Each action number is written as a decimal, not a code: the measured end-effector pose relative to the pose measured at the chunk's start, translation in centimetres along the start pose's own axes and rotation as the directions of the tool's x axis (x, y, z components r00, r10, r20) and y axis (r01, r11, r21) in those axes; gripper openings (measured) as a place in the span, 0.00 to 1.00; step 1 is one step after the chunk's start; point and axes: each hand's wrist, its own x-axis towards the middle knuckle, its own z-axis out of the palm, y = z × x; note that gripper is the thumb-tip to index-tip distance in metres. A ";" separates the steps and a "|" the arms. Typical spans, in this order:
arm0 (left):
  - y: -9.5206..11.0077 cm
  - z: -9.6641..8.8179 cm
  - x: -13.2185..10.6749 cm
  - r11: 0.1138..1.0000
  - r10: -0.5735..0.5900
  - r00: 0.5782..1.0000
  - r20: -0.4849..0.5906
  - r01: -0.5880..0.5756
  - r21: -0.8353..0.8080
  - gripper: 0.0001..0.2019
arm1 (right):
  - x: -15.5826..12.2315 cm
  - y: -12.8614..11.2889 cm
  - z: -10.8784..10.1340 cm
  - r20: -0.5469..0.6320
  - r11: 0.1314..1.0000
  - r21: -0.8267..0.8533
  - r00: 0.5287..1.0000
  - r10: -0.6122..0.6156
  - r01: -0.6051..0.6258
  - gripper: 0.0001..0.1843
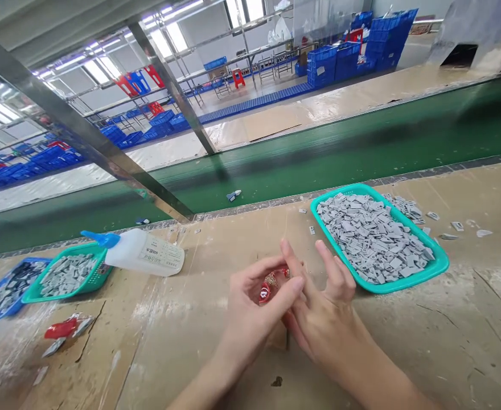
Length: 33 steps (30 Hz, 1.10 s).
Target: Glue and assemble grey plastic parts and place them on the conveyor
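The left hand is cupped, its fingers curled loosely around a small red-and-gold cluster that sits in the palm. The cluster looks glossy and crumpled, and the fingers partly hide it, so I cannot count its pieces. The right hand is beside it, with its fingers spread apart and not clamped on anything, and its side presses against the left hand.

On the scuffed, glue-stained bench to the right sits a teal plastic basket, heaped with many small, flat, matte grey tags, too many to count. More loose tags lie scattered just beyond it. To the left, a red piece with grey strips lies on the bench. Past it is a white plastic glue bottle, on its side, with a label and a blue nozzle. The bottle's nozzle end rests over a second, smaller teal basket, filled with grey tags. Touching that basket is a blue tray of darker tags.

Beyond the bench runs a green conveyor belt, with one small item on it. A steel post crosses the view. Farther off stand stacks of blue crates and a red stool.
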 end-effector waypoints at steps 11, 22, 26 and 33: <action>0.1 1.6 -0.9 0.985 -0.033 0.992 -0.119 0.012 -0.173 0.06 | -0.9 -0.9 0.6 0.004 0.994 -0.102 0.999 0.036 -0.035 0.24; 0.2 2.2 -1.9 0.979 -0.034 0.990 -0.138 0.005 -0.206 0.08 | -1.1 -1.4 -0.1 0.023 0.986 -0.154 0.997 0.074 -0.070 0.24; 0.5 2.6 -1.9 0.978 -0.046 0.982 -0.184 0.007 -0.208 0.07 | -1.1 -1.5 -0.1 0.016 0.984 -0.160 0.997 0.079 -0.075 0.25; 0.5 2.7 -1.9 0.974 -0.057 0.977 -0.204 0.009 -0.227 0.06 | -1.2 -1.5 -0.1 0.041 0.981 -0.182 0.997 0.069 -0.060 0.23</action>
